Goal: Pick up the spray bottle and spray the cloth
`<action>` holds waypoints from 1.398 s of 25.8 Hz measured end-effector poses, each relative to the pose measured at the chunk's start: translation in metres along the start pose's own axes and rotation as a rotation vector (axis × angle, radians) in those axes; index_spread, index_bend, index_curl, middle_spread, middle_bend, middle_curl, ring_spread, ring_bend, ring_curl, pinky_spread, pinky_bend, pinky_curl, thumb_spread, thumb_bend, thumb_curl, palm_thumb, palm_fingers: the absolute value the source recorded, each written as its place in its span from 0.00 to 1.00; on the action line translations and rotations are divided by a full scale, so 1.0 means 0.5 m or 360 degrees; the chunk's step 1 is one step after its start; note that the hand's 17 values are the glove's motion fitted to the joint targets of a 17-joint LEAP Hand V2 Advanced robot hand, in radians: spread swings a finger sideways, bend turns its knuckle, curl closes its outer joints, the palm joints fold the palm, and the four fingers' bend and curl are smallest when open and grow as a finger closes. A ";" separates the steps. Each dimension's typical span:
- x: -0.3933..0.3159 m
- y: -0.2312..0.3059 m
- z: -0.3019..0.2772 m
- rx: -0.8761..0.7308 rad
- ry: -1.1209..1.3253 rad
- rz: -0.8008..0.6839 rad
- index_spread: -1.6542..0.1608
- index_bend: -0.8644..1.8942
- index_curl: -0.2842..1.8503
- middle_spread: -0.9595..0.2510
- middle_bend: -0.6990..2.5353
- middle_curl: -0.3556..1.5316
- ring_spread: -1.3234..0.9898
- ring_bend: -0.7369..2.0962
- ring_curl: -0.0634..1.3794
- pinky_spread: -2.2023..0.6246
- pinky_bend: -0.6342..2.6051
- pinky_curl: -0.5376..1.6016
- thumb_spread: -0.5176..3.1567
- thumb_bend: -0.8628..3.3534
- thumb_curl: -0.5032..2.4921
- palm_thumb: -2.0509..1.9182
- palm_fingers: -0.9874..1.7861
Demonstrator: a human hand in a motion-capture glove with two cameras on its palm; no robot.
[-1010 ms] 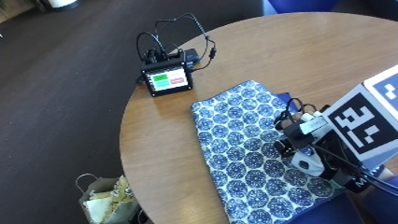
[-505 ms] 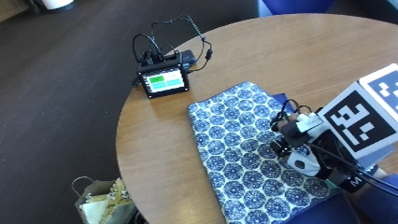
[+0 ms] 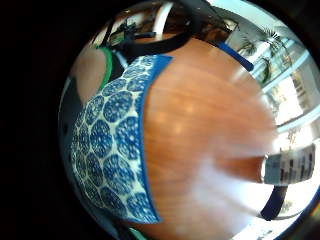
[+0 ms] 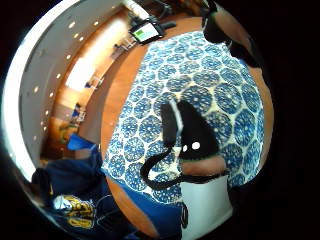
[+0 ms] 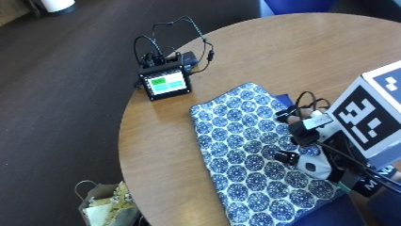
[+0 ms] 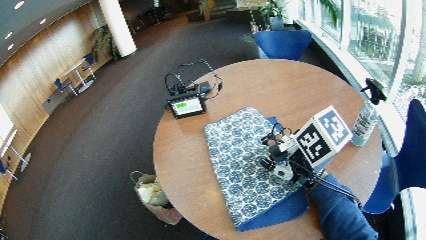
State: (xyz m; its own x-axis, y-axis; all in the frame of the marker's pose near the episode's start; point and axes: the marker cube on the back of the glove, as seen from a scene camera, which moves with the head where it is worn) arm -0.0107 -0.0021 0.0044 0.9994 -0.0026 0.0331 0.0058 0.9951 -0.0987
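Note:
A blue and white patterned cloth (image 5: 251,160) lies flat on the round wooden table (image 5: 300,56). My gloved right hand (image 5: 307,146) hovers over the cloth's right edge, with its fingers relaxed and nothing in it. The spray bottle (image 6: 364,122), pale with a black trigger head, stands upright near the table's far right edge, well away from the hand. In the little finger side palm view the bottle (image 3: 290,167) shows beyond a stretch of bare table beside the cloth (image 3: 110,145). The cloth (image 4: 200,80) fills the thumb side palm view.
A small black device with a green screen (image 5: 166,84) and its tangle of cables sit at the table's far left edge. A paper bag (image 5: 106,207) stands on the floor by the table. Blue chairs (image 6: 283,42) stand around it.
The outside picture has shifted slightly. My hand stays over the cloth's right edge and nothing has been picked up.

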 end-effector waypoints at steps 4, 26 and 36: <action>0.014 0.024 -0.025 -0.0081 0.0142 0.0137 0.72 0.38 0.27 0.73 0.30 0.36 0.52 0.38 0.27 0.80 0.31 0.40 0.45 0.24 0.25 0.62 0.57; 0.374 0.145 -0.183 0.0208 -0.0676 0.0797 0.67 0.32 0.18 0.91 0.31 0.33 0.63 0.40 0.21 0.90 0.43 0.42 0.38 0.20 0.27 0.61 0.34; 0.401 -0.030 -0.111 0.0358 -0.1101 0.0676 0.67 0.29 0.13 0.75 0.44 0.40 0.54 0.53 0.28 0.88 0.35 0.39 0.39 0.20 0.27 0.64 0.49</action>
State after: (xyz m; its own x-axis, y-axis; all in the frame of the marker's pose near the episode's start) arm 0.1914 -0.0232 -0.0428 0.6695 0.3646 0.6472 -0.4461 0.8940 -0.0421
